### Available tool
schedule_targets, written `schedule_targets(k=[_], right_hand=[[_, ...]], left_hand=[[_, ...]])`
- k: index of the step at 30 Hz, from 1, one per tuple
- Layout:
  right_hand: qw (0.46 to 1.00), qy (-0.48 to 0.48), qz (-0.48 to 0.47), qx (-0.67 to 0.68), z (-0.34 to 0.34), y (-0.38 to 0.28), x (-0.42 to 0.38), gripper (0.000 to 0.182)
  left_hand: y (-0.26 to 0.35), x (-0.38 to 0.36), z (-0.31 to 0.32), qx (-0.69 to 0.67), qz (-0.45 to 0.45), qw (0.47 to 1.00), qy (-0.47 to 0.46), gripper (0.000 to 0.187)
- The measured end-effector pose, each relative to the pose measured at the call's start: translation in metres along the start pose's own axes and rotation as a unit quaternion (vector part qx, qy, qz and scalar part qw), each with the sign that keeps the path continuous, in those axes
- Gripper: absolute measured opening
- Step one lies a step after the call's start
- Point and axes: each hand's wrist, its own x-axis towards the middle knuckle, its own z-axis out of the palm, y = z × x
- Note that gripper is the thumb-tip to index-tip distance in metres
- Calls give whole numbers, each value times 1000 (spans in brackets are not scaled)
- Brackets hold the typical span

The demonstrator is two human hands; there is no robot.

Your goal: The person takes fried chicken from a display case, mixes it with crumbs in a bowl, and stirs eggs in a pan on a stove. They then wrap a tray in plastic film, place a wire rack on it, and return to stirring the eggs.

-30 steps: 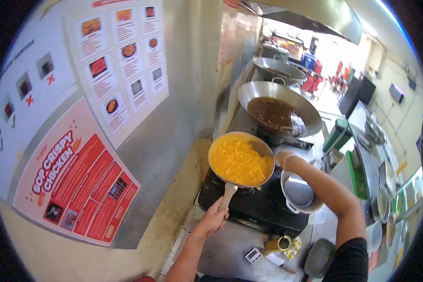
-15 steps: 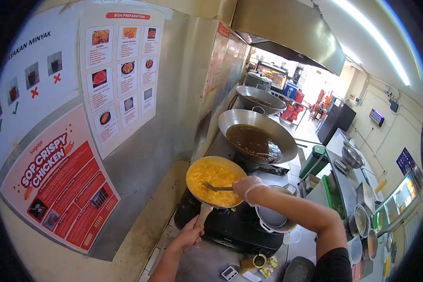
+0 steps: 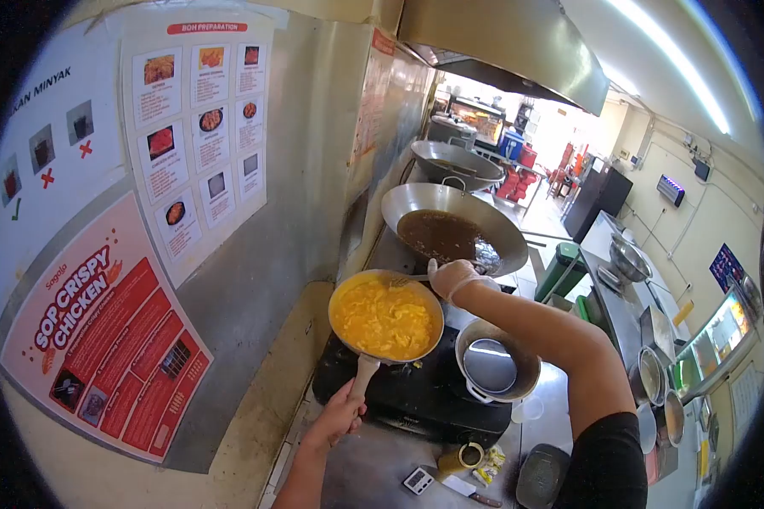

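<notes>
My left hand (image 3: 339, 416) is closed round the pale handle (image 3: 363, 378) of a frying pan (image 3: 335, 338). Yellow, partly set scrambled egg (image 3: 382, 316) covers the pan's bottom. My right hand (image 3: 452, 280), in a clear glove, grips what looks like a metal fork (image 3: 407, 278). The fork's head is over the far rim of the pan, at the edge of the egg. Under the pan is a black stove (image 3: 382, 399). Right of it, below my right forearm, stands a pale pot (image 3: 525, 383) with a dark, shiny round inside.
Behind the pan sits a large wok (image 3: 511, 242) of dark oil, with another wok (image 3: 458, 161) beyond. On the near steel counter lie a timer (image 3: 418, 481), a jar (image 3: 463, 458), a knife (image 3: 471, 492) and a dark tray (image 3: 543, 475). A postered wall (image 3: 280, 170) borders the left.
My right hand has moved the fork from the middle of the egg to the pan's far rim. The egg looks more broken into curds. My left hand keeps its hold on the handle.
</notes>
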Motion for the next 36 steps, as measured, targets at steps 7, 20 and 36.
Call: schedule_targets(k=[7, 20, 36], right_hand=[[988, -142, -26, 50, 19, 4, -22, 20], [918, -66, -352, 171, 71, -32, -21, 19], [991, -12, 68, 111, 3, -37, -9, 15]], left_hand=[[-11, 7, -3, -24, 19, 999, 12, 62], [-6, 8, 1, 9, 14, 1000, 16, 61], [-2, 0, 1, 23, 11, 1000, 9, 55]])
